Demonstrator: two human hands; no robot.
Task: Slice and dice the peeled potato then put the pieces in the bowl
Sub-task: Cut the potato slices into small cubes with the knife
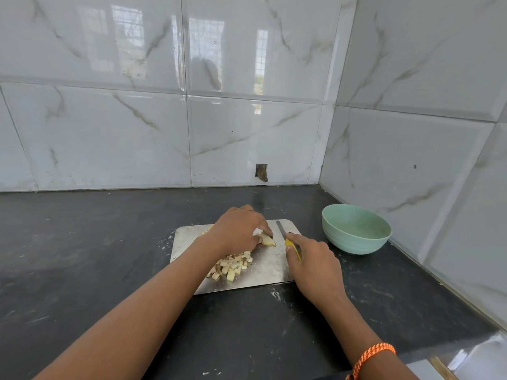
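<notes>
A: What lies on the scratched, rounded-corner steel cutting board (270,266)?

B: The left hand (238,231) pinches a pale, wedge-shaped potato piece (267,239) at the board's centre. Small matte potato cubes (232,266) heap at 7 o'clock.

A: And the right hand (315,266)?

B: It grips a yellow-handled knife (288,239), its grey blade pointing to 12.

A: The bowl?

B: A smooth mint-green round bowl (356,230) at 3 o'clock, on the dark stone counter (82,256). No readable writing.

The single head-worn camera looks forward and down from above the near edge of a dark countertop (82,242), toward a tiled wall corner (323,149). A steel cutting board (271,267) lies near the frame's centre, fairly close; both forearms reach toward it from the bottom edge. The wide lens bends the tile lines.
</notes>
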